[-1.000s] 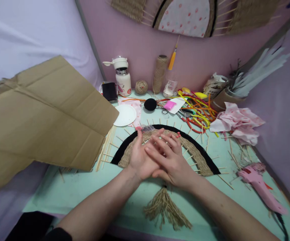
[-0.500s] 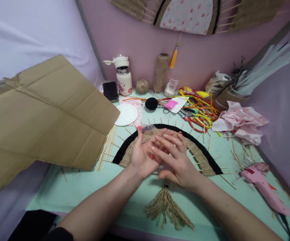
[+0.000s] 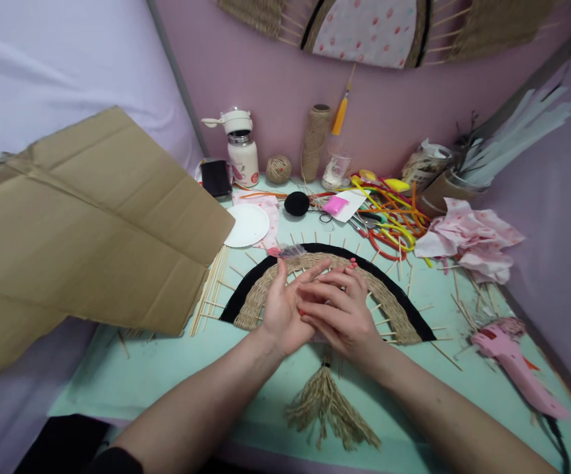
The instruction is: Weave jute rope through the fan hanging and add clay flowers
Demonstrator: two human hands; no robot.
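My left hand lies palm up above the middle of the woven arch, its fingers stretched out. A tiny red ball, perhaps clay, is against its palm. From the right, my right hand reaches over with bent fingers, the fingertips at the ball; its thumb is hidden. Beneath both hands is the half-round arch of woven straw-coloured cord with a black outer band and thin sticks poking out. Small pink balls show on the band just past my right fingers. A cord tassel hangs down below the arch.
Left stands a large cardboard sheet beside loose sticks. A pink glue gun lies at right near crumpled pink paper. Behind are a white bottle, a twine spool, a pink packet and tangled coloured cords.
My right hand has lowered and curled inward, its fingertips coming onto the red ball in my left palm. My left hand stays nearly in place.
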